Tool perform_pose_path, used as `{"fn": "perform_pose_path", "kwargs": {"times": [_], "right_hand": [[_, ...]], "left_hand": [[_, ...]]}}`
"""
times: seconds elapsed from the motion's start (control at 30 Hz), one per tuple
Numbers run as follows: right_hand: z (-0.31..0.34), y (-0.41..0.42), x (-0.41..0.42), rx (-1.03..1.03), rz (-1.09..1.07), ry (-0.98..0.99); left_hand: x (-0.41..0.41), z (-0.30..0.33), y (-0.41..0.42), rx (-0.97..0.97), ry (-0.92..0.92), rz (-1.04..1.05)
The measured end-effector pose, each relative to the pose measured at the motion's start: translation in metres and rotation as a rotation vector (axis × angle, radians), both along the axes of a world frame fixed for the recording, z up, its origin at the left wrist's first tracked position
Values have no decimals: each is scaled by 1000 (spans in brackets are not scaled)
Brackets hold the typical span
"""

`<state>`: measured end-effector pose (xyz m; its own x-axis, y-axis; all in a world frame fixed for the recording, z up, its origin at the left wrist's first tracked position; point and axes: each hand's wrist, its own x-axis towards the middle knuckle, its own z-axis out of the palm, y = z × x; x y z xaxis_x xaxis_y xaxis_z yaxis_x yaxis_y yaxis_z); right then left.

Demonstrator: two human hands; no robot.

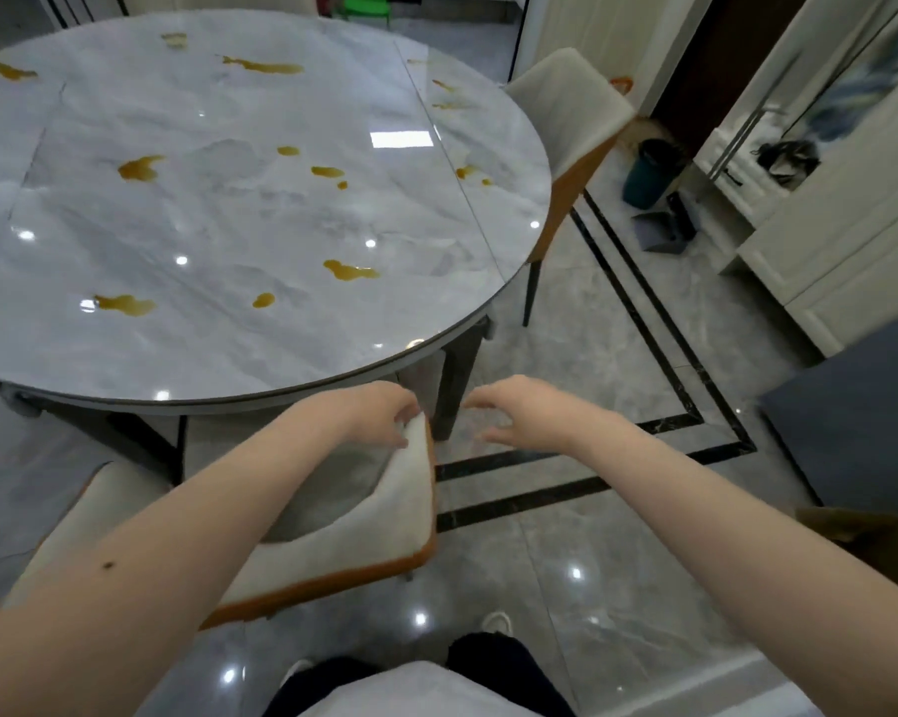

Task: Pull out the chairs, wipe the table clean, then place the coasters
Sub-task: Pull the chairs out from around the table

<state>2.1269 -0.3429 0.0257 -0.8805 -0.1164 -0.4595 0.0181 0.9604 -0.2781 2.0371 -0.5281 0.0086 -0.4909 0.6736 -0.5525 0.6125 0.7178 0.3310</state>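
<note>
A round grey marble table (261, 344) fills the upper left, spotted with several amber spills (351, 270). Below its near edge stands a white chair (364, 530) with an orange rim, its backrest turned toward me. My left hand (379, 411) grips the top right corner of that backrest. My right hand (514, 414) hovers just right of it with the fingers spread, holding nothing. A second white and orange chair (566, 126) is tucked in at the table's right side. No cloth or coasters show.
A dark table leg (454, 385) stands just behind my hands. On the tiled floor at the right are a dark green bin (648, 173) and a dustpan (666, 232) beside a white cabinet (824, 225). My feet (496, 623) show at the bottom.
</note>
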Motion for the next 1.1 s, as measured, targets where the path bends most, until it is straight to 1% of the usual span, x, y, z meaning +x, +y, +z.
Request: {"fn": "perform_pose_path", "kwargs": {"times": [0.1, 0.27, 0.4, 0.57, 0.73, 0.87, 0.93, 1.1], "right_hand": [[12, 70, 7, 42, -55, 37], [34, 169, 14, 37, -200, 121], [45, 230, 11, 28, -257, 153], [49, 293, -10, 30, -302, 185], [45, 354, -63, 32, -296, 225], [48, 409, -125, 10, -295, 235], [51, 434, -152, 2, -294, 243], [55, 506, -221, 7, -300, 274]], "left_hand": [[3, 4, 72, 46, 20, 1], [-5, 18, 172, 146, 41, 48], [-16, 26, 231, 223, 42, 119], [-40, 25, 304, 253, 81, 92], [-87, 22, 372, 270, 97, 129], [-144, 15, 428, 303, 66, 207], [-168, 16, 453, 308, 60, 211], [-233, 24, 520, 335, 126, 214]]}}
